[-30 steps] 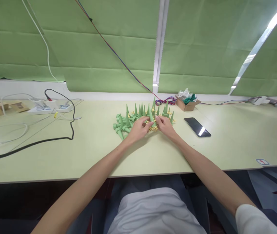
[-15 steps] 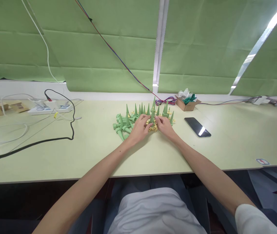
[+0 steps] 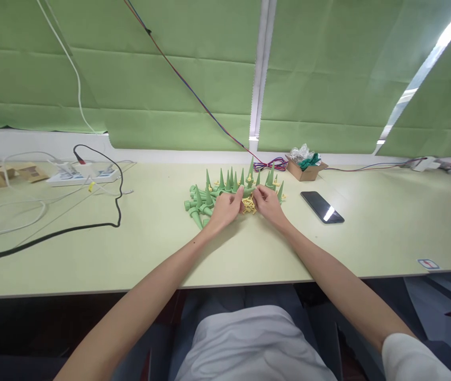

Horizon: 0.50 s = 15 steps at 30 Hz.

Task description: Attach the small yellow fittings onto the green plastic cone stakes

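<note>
Between my hands a green cone (image 3: pixel 248 192) lies sideways above a small pile of yellow pieces (image 3: pixel 248 206). My left hand (image 3: pixel 228 205) is closed round the cone's left end. The fingertips of my right hand (image 3: pixel 265 200) are pinched together at its right end; whatever small thing they grip is too small to make out. Behind my hands several green cones (image 3: pixel 232 179) stand upright, some with yellow pieces on them. More green cones (image 3: pixel 196 215) lie in a heap left of my left hand.
A black phone (image 3: pixel 322 207) lies to the right. Behind it is a small cardboard box (image 3: pixel 305 171) with crumpled wrap, beside bundled wires (image 3: pixel 275 163). A power strip (image 3: pixel 82 178), cables and cardboard pieces (image 3: pixel 30 173) are at the left.
The green cone between my hands has tipped from upright to sideways. My left fingers have closed in round it, and more of the yellow pile shows.
</note>
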Motion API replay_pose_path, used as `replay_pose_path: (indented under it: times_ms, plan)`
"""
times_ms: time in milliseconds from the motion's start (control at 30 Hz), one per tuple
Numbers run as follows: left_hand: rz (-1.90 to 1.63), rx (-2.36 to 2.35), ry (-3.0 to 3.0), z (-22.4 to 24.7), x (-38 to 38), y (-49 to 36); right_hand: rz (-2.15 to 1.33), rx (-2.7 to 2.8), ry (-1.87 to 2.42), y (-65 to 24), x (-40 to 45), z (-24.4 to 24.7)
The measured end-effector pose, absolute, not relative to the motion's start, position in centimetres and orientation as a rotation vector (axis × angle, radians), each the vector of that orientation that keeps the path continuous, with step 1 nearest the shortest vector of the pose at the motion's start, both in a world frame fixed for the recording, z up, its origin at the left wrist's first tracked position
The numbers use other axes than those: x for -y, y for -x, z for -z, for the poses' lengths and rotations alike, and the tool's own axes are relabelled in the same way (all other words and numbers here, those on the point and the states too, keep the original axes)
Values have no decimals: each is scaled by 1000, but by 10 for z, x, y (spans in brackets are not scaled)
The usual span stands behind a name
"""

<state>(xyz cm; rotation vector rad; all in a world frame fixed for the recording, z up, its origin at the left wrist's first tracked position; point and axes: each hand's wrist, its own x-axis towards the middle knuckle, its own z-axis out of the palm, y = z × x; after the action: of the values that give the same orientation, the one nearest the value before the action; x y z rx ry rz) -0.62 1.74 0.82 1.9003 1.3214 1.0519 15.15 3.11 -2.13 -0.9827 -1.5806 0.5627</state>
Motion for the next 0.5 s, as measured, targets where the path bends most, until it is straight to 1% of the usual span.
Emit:
replay_pose_path:
  times_ms: [200, 500]
  plan:
    - [-977, -1215, -1743, -5, -20, 7, -636, 1612, 933, -151, -26, 17]
    - [-900, -1058, -1652, -5, -22, 12, -575, 1664, 1042, -154, -29, 20]
